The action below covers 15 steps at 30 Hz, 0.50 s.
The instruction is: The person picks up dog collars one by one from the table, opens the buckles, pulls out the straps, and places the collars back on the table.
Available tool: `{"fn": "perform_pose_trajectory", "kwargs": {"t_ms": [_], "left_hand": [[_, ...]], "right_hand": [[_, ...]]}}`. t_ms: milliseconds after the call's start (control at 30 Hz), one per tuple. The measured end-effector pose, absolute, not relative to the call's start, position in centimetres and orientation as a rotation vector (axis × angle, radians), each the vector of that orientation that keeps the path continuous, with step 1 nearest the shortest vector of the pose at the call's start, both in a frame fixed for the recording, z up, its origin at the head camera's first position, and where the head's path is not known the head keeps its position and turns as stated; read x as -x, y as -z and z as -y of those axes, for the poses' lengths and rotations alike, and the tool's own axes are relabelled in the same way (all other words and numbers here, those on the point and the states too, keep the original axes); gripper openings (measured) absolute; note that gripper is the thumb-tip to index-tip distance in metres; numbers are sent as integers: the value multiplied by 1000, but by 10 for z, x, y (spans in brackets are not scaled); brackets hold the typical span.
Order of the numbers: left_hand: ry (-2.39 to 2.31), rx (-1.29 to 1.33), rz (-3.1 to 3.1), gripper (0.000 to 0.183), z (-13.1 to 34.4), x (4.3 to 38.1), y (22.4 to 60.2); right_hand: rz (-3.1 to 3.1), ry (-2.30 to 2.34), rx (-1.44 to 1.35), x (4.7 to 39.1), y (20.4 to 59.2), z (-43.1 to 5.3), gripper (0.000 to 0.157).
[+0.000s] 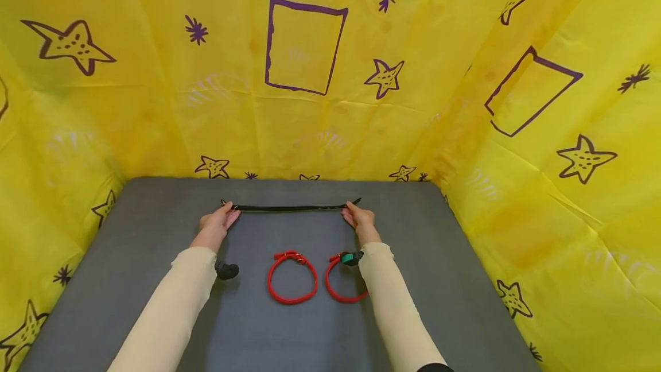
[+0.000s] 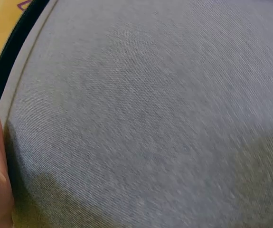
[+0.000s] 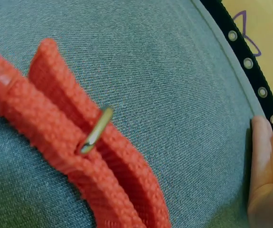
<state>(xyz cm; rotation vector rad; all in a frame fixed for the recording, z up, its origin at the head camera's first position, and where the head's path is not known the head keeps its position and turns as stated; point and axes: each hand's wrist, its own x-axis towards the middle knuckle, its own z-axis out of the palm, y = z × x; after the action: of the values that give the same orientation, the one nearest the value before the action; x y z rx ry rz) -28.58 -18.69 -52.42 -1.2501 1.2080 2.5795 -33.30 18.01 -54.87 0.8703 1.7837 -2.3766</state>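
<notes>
One black strap [image 1: 289, 208]: drawn out nearly straight between the left hand [image 1: 216, 227] and the right hand [image 1: 362, 224], toward the far side of the table [image 1: 413, 211]; whether it touches the surface or hangs just above cannot be told.
Left hand: thumb and fingers pinch the strap near one end, where a small metal-looking bit shows, probably a buckle; in the left wrist view only part of the hand is in frame.
Right hand: thumb and fingers pinch the strap near the other end, the tip poking out past them.
Eyelets [image 3: 262, 92]: a row of metal-rimmed holes along the strap in the right wrist view.
Left ring [image 1: 292, 301]: a red strap curled into a loop, flat on the table between the forearms.
Right ring [image 1: 347, 300]: a similar red loop just beside it, partly covered by the right sleeve [image 1: 397, 303] and wrist camera [image 1: 352, 258].
Metal prong [image 3: 97, 130]: stands out from the red strap in the right wrist view.
Step in hand: by judgement, stretching the black strap out before any fastening; it is not looped as the red ones are.
Next move: would seem to call for bringing the two ends together with the holes facing the buckle.
Writing: no brand, label or lettering can be read; the yellow cloth [image 1: 387, 131] bears drawn stars and boxes.
</notes>
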Motion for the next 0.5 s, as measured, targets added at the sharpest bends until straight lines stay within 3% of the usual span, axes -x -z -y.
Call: {"fn": "perform_pose_trajectory", "kwargs": {"t_ms": [200,500], "left_hand": [[-2495,1280,-1323,52,186,289,528],[-2418,1255,-1546,53,183,291,534]], "right_hand": [[-1824,2355,-904,333,550,-179,26],[-1848,2395,-931,335,550,-176,26]]}}
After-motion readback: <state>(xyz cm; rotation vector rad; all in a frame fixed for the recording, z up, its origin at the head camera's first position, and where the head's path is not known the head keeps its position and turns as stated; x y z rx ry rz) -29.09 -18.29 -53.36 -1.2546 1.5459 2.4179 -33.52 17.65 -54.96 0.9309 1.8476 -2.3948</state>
